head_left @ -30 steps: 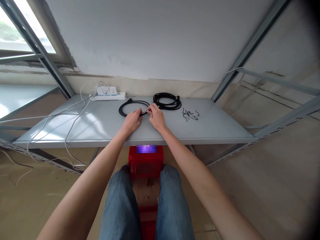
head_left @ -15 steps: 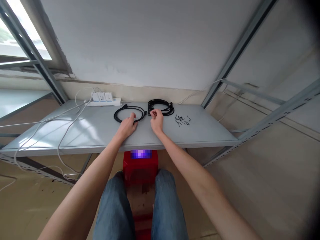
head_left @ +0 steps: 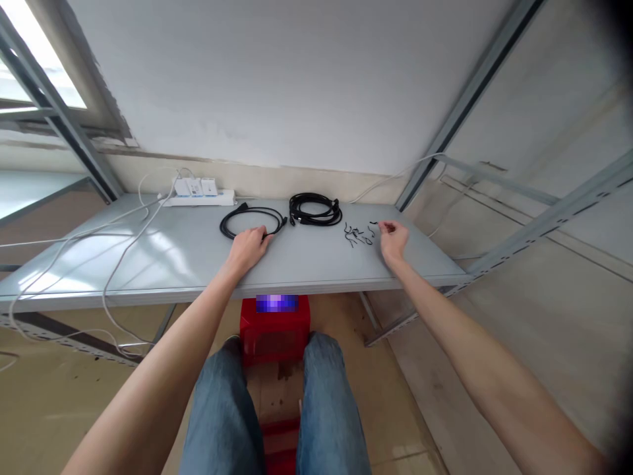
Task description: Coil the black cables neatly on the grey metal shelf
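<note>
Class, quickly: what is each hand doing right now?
Left hand: resting on the looped cable; grip cannot be told.
Right hand: pinched shut on a black tie.

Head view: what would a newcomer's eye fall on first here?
Two bare arms stretch to a grey shelf: the left hand rests on a loose black cable loop, the right hand sits by a scatter of small black ties at the right. Behind, between them, lies a tighter coiled cable.
</note>
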`<state>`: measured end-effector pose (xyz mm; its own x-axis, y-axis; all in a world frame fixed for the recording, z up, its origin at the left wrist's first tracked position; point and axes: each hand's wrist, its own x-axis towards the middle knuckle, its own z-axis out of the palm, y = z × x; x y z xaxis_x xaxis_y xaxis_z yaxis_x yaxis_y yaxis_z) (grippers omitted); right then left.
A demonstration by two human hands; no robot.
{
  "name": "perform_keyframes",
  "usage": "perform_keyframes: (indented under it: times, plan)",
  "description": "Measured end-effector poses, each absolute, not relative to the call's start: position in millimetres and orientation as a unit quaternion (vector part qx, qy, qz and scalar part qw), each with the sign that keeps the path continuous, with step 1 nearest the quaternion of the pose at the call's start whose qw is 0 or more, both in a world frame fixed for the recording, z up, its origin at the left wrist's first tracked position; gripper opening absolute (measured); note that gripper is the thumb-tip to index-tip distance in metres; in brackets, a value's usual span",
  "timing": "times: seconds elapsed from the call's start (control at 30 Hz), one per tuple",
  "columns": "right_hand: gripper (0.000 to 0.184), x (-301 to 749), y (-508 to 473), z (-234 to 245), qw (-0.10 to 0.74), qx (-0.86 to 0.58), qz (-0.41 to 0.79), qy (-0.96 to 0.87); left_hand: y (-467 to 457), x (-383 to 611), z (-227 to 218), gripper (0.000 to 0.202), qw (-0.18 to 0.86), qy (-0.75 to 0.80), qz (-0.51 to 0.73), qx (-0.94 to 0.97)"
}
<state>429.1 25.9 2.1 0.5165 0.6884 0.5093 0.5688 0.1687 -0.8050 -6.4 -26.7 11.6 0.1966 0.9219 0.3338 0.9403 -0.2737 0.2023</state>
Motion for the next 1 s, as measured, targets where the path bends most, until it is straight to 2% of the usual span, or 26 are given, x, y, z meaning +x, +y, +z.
perform_keyframes:
  times: [0.23, 0.33, 0.57, 0.8, 1.0]
  plan:
    - [0.030, 430, 32, -16, 0.547, -0.681, 0.052, -0.484, -30, -2, 14, 0.043, 0.050, -0.627, -0.146, -0.763]
    - [0.032, 431, 31, -17, 0.518, -0.693, 0.011, -0.502, -31, -1, 13, 0.042, 0.056, -0.628, -0.148, -0.762]
    - [0.041, 430, 34, -17, 0.497, -0.739, -0.050, -0.451, -40, -6, 17, 0.038, 0.096, -0.641, -0.341, -0.681]
    - [0.033, 427, 32, -16, 0.520, -0.744, -0.032, -0.419, -38, -13, 19, 0.037, 0.086, -0.639, -0.419, -0.639]
    - [0.031, 429, 31, -19, 0.565, -0.709, -0.022, -0.422, -17, -7, 60, 0.055, 0.120, -0.635, -0.521, -0.557]
